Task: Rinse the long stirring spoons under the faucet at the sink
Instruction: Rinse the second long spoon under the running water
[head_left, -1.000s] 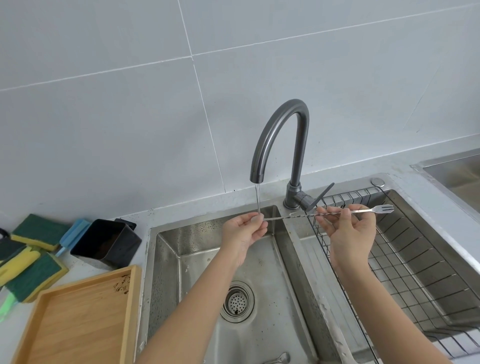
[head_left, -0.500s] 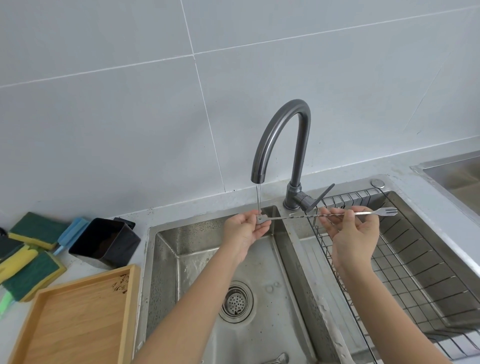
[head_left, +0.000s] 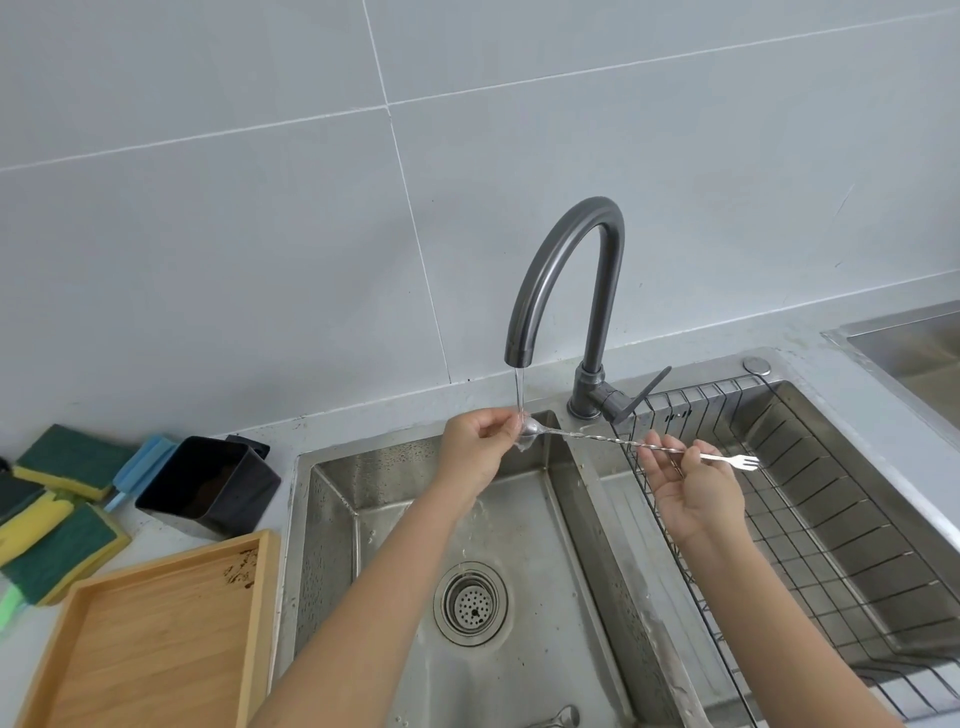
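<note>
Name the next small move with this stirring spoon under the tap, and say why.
Probably rub and turn the spoon bowl under the stream. The left hand already has fingers at the bowl, where the water lands, while the right hand pinches the twisted handle near the fork end, so rolling it would wet the other face.

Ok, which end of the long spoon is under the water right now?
The bowl end, pinched by the left hand beneath the faucet. The forked end sticks out past the right hand, over the wire rack.
</note>
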